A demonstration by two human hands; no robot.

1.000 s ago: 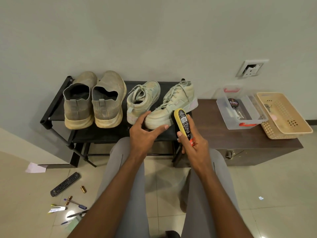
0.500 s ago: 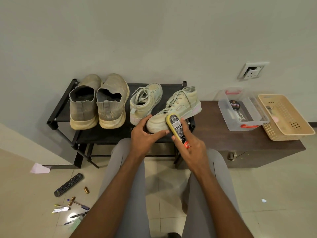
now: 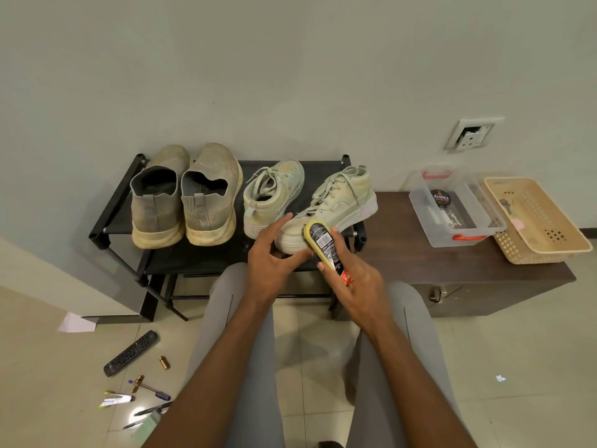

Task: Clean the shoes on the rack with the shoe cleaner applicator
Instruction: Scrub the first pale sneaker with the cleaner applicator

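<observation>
The right hand point(image 3: 357, 279) grips the shoe cleaner applicator point(image 3: 324, 245), fingers curled round its yellow body, with its far end against the toe of the lace-up sneaker point(image 3: 336, 205) at the right end of the black shoe rack point(image 3: 116, 205). The left hand point(image 3: 274, 253) rests against the same toe with fingers spread and thumb extended toward the applicator; whether it grips the sole cannot be told. The second lace-up sneaker point(image 3: 274, 192) stands just beside the first; a pair of grey slip-on shoes point(image 3: 184, 195) occupies the left of the rack.

On the dark wooden bench point(image 3: 452, 273) to the right sits a clear plastic box point(image 3: 458, 221) with red latches, containing a round black polish tin point(image 3: 440, 198) and some pale items too blurred to identify. Beside it, touching, a beige perforated basket point(image 3: 546, 227) lies tilted over a second one of the same kind; its contents are indistinct.

The applicator's working face is hidden against the shoe. On the floor at lower left lie a remote control point(image 3: 130, 353), pens point(image 3: 151, 389) and small objects too small to tell
</observation>
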